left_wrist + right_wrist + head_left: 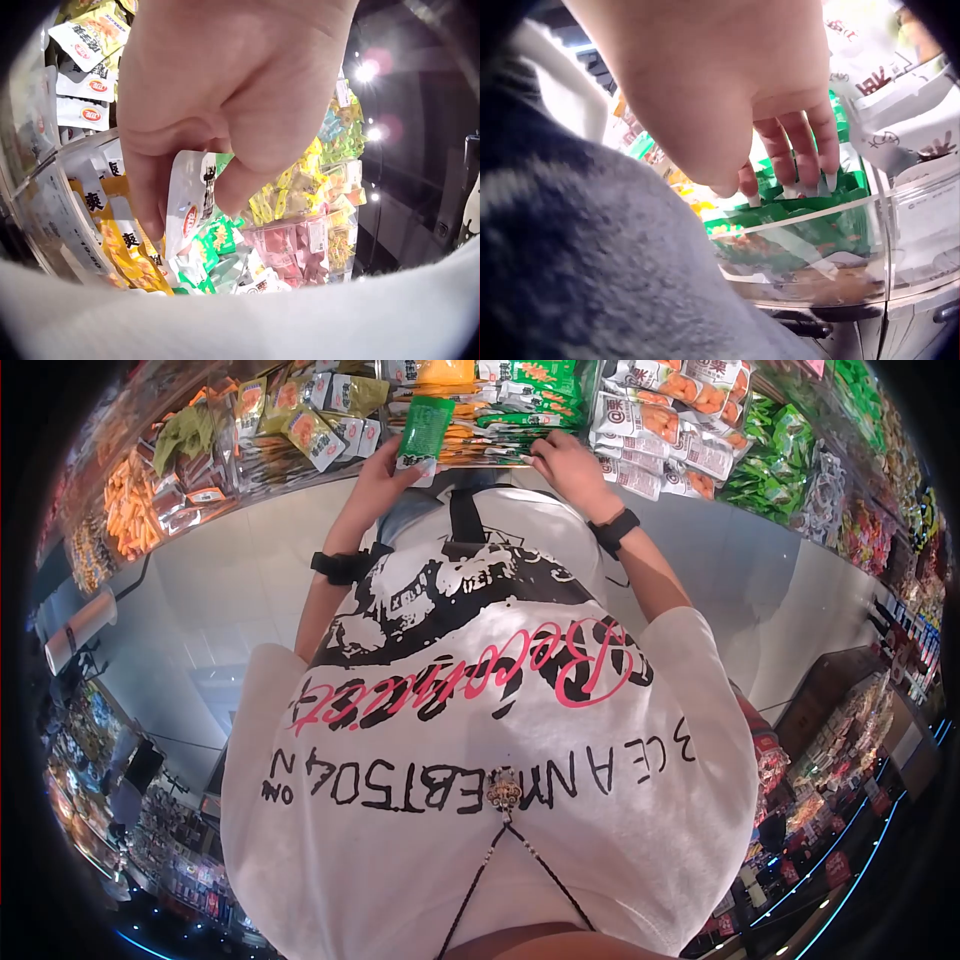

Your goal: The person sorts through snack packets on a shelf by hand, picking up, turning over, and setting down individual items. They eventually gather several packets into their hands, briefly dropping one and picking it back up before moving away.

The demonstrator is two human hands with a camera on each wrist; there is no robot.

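Note:
My left hand (384, 472) pinches a green snack packet (425, 428) by its white end, thumb on one side and fingers on the other. The white end of this packet (187, 206) shows between thumb and fingers in the left wrist view. My right hand (570, 468) is at the front of a bin of stacked packets. In the right wrist view its spread fingers (802, 161) reach down to the top edges of green packets (817, 240) behind the clear bin wall (802, 217). Orange packets (445, 372) lie left of the green ones (545, 375).
White packets with round brown food pictures (650, 420) fill the bin on the right. Yellowish packets (312, 435) and orange ones (130, 500) lie on the left. More green packets (770, 455) are further right. A pale floor (700, 550) shows below the shelf.

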